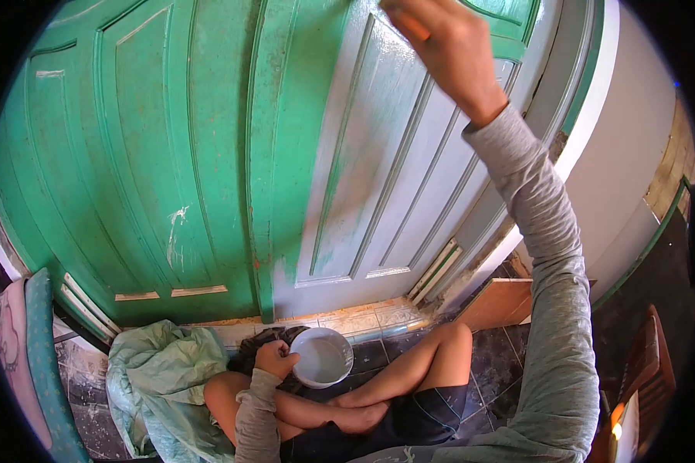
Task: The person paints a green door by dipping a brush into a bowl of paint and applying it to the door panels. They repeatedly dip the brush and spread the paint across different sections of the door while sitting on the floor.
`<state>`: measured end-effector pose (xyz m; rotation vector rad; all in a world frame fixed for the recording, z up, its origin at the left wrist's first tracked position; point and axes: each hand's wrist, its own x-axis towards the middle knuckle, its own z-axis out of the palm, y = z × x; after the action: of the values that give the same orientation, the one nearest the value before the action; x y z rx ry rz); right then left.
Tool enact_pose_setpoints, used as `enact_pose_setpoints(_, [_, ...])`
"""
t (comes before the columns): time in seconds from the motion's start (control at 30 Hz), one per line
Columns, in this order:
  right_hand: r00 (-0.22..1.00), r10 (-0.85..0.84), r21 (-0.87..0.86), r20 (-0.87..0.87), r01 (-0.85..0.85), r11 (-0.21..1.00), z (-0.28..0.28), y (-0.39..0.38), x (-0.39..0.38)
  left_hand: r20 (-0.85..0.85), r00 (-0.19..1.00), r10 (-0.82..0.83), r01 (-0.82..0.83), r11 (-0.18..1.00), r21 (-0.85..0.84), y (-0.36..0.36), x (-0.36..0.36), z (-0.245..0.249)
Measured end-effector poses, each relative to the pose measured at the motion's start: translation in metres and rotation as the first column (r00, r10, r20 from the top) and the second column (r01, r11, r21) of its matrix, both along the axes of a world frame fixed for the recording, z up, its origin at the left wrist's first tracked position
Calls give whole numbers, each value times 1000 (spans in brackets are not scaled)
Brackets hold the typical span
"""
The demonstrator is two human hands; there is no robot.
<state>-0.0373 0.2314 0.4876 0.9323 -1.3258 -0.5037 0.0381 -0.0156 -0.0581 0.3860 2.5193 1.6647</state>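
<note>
My left hand (276,360) is closed on the rim of a small white paint bucket (347,356), with thumb and fingers at its left side. Pale grey-white paint (320,361) lies inside. High at the top of the view, my right hand (448,46) is closed round an orange handle (411,26), apparently a paintbrush; its head is hidden or out of view. Behind that hand stands a door panel (394,154), coated mostly in wet-looking light grey, with green showing through in streaks. The door's left part (201,154) is green, with a few white smears.
My crossed legs (409,370) are on the dark tiled floor (494,363), close to the bucket. A crumpled light-green cloth (162,378) lies at left, beside a cushioned item (42,347). A brown board (498,302) leans near the right door frame. A wooden chair (647,363) stands at far right.
</note>
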Motion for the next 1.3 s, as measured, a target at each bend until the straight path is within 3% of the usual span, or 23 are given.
enact_pose_setpoints(0.07, [963,-176,59,205,167,984,-45,2,-4,-16,1000,7,-7,1000,-12,1,0,2])
enact_pose_setpoints(0.17, [882,-277,183,381,222,958,-113,-6,18,-31,999,10,-10,1000,-4,-1,0,0])
enact_pose_setpoints(0.27, [788,-184,86,588,165,983,-117,-6,36,26,1000,8,-9,1000,13,0,-1,-2])
enact_pose_setpoints(0.33, [891,39,-44,452,-21,999,-79,-4,41,35,999,3,-4,1000,6,0,0,-3])
enact_pose_setpoints(0.4, [976,69,-119,209,-45,992,-36,2,39,-11,1000,-9,9,1000,-14,1,0,-1])
enact_pose_setpoints(0.47, [991,-12,-18,135,15,1000,-22,10,27,-19,1000,-4,3,1000,-17,3,-1,-2])
enact_pose_setpoints(0.53, [947,-266,219,179,225,949,-68,15,20,-32,999,1,-2,1000,-22,4,-1,1])
enact_pose_setpoints(0.6, [846,-463,423,265,330,844,-130,18,29,-3,1000,3,-3,1000,10,3,-3,-5])
enact_pose_setpoints(0.67, [726,-532,533,436,268,803,-157,10,46,33,999,5,-7,998,57,4,-2,-13])
enact_pose_setpoints(0.77, [662,-223,268,715,35,963,-128,10,34,68,998,-5,-1,997,84,2,-1,-16])
enact_pose_setpoints(0.83, [763,-137,107,631,90,990,-77,11,26,55,998,-9,7,999,40,3,1,-3])
enact_pose_setpoints(0.87, [766,-4,-75,642,69,995,-51,15,19,62,998,-9,6,999,52,2,-1,-9])
enact_pose_setpoints(0.9, [850,22,-115,526,46,992,-26,17,18,68,998,-7,2,998,66,3,-5,-21])
enact_pose_setpoints(0.93, [905,31,-108,424,16,994,-8,18,23,76,997,-2,-4,996,84,4,-7,-28])
enact_pose_setpoints(0.97, [893,24,-267,449,108,958,-1,0,45,51,999,8,-11,997,70,3,-4,-21])
enact_pose_setpoints(1.0, [945,-135,-218,298,205,954,0,2,44,28,999,16,-17,998,56,2,-2,-7])
enact_pose_setpoints(1.07, [973,-198,38,118,195,980,-24,30,18,28,999,16,-18,997,70,2,-3,-3])
enact_pose_setpoints(1.17, [891,-339,272,304,260,927,-133,27,28,63,998,6,-11,996,86,1,-5,-17])
enact_pose_setpoints(1.3, [699,-365,337,615,185,923,-249,34,51,124,992,-30,13,991,133,2,0,-4])
